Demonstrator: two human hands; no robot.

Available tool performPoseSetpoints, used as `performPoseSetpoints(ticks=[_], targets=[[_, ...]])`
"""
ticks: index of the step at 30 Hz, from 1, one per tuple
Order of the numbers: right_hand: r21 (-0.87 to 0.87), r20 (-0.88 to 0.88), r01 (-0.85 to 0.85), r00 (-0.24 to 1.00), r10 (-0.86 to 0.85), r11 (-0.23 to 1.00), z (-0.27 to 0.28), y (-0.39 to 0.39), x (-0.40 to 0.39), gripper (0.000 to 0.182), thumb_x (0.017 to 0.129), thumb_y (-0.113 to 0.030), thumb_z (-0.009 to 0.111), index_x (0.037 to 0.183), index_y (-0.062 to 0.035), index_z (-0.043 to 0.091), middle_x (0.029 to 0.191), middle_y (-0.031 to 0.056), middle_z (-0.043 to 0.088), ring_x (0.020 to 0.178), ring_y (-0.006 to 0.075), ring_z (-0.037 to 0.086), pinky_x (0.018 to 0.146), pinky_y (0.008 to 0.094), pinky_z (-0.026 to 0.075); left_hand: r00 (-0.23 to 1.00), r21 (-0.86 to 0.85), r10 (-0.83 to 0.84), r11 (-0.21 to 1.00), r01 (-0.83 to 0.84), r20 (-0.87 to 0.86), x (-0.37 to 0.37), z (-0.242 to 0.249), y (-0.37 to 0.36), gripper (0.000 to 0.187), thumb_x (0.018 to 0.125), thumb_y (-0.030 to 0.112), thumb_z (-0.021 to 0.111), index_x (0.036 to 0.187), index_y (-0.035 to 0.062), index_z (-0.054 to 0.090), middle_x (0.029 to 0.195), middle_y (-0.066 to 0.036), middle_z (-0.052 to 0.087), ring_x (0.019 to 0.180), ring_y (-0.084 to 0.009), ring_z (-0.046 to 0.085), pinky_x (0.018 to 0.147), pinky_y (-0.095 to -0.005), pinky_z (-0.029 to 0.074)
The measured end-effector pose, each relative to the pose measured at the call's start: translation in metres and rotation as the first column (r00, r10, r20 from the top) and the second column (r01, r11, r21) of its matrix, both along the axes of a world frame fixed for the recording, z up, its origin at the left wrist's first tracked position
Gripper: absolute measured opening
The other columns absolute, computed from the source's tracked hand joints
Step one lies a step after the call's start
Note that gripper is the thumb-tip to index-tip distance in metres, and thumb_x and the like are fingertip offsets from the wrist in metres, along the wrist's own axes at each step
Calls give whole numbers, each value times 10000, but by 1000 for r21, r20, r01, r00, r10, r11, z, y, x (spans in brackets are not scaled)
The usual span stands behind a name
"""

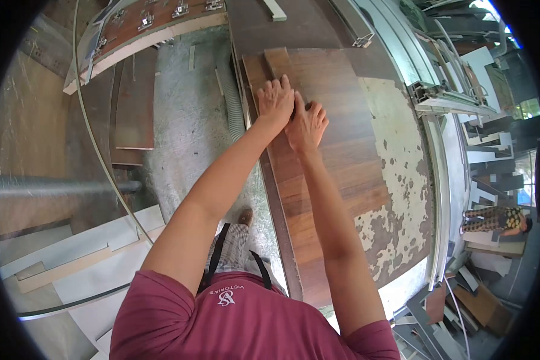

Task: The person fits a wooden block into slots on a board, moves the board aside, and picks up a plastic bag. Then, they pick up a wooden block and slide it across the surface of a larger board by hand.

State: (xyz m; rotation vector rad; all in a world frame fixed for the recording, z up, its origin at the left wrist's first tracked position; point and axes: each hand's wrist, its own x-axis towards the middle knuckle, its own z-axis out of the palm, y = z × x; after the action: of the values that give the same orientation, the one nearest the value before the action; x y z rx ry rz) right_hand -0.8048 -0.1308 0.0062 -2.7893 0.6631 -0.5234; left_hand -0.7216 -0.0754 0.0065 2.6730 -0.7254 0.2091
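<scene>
A wood-grain panel point(336, 138) lies flat on the long worktable. Near its left edge, a narrow wooden strip point(276, 58) rests on top. My left hand point(276, 101) is palm down on this strip, fingers slightly spread. Close beside it on the right, my right hand point(306, 127) is over the panel, its fingers bent. Something small and dark shows between the two hands, mostly hidden by them. What the right fingers hold cannot be made out.
Peeling pale patches cover the tabletop point(402, 162) right of the panel. Metal profiles point(441, 180) run along the far right side. A ribbed hose point(234, 114) lies on the floor at left. A board with metal fittings point(156, 30) stands upper left. Another person point(498, 221) is far right.
</scene>
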Motion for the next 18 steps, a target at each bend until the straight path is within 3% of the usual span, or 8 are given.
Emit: performPoseSetpoints(ticks=[9,18], targets=[[-43,26,37,999,-36,998,-4,10,-33,497,823,-267,582,1305,-229,462,1135,137,468,1054,320,449,885,439,351,999,37,27,999,-28,25,-31,1,1,485,913,275,485,1309,-2,439,1121,-174,585,1061,-318,530,883,-475,410],[-12,73,109,991,-108,994,3,55,-263,495,818,-286,600,1297,-229,487,1176,160,465,1056,331,474,890,437,358,962,-13,-199,979,205,187,-248,-6,52,526,888,296,523,1282,-43,445,972,-132,585,929,-279,540,777,-433,411]])
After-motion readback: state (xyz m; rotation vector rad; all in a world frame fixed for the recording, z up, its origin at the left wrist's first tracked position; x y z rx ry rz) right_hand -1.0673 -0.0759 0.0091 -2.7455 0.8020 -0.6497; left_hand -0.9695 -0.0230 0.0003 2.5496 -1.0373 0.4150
